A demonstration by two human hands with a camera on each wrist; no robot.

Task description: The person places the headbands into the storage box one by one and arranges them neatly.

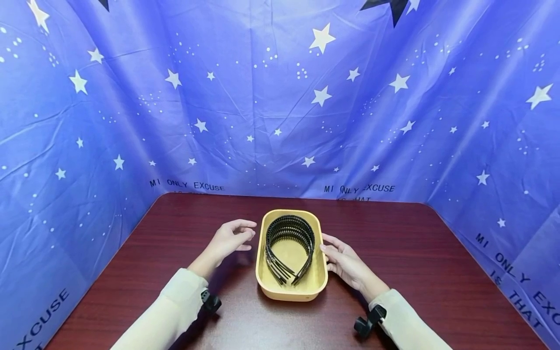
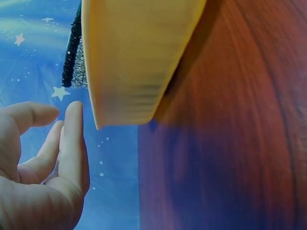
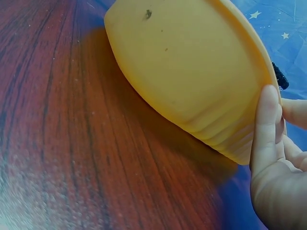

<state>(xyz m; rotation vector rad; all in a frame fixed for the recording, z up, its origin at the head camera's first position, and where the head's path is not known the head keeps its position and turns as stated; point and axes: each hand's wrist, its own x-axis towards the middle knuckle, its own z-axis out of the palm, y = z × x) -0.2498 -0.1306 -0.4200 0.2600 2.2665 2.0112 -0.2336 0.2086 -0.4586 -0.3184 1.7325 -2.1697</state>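
Observation:
A yellow rectangular bin (image 1: 292, 294) with rounded corners stands upright on the table. Inside lie several black headbands (image 1: 289, 222), nested together in a loop, their ends pointing toward the near side. My left hand (image 1: 230, 239) hovers just off the bin's left side, fingers loosely extended and holding nothing; a gap shows between it and the bin in the left wrist view. On the opposite side, my right hand (image 1: 346, 264) rests its fingertips against the bin's wall near the rim. In the right wrist view a straight finger (image 3: 265, 129) lies along the outer wall.
A dark red wood-grain table (image 1: 175, 233) lies beneath the bin. Blue cloth (image 1: 271, 97) with white stars and lettering hangs around its back and sides. Black cameras are strapped on both wrists, over pale sleeves (image 1: 168, 304).

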